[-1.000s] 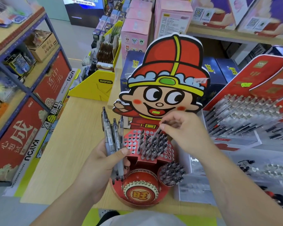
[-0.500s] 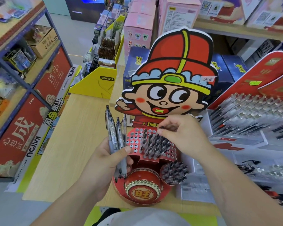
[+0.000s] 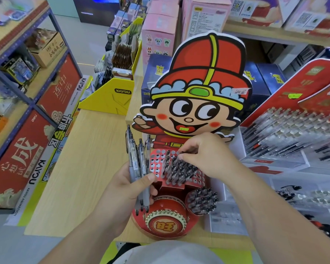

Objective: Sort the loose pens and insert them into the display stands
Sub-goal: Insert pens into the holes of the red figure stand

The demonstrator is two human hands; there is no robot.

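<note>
A red cartoon-figure display stand [image 3: 198,103] sits on the wooden table. Its perforated red rack [image 3: 157,162] holds a cluster of dark pens [image 3: 181,170] in the middle holes; the left holes show open. A round red cup [image 3: 202,200] at the lower right is full of pens. My left hand [image 3: 126,189] grips a bunch of several grey clear-barrel pens [image 3: 136,159], upright, just left of the rack. My right hand [image 3: 208,155] hovers over the rack's back rows and pinches the top of a dark pen [image 3: 181,153] there.
A red display [image 3: 297,130] with rows of clear-capped pens stands right of the stand. A yellow card box [image 3: 111,96] sits behind on the left, pink boxes [image 3: 158,35] further back. Blue metal shelving [image 3: 27,103] lines the left aisle. Bare wood table [image 3: 88,159] lies left.
My right hand has shifted slightly down and back over the rack with the pen in its fingertips. My left hand holds the bunch in the same place.
</note>
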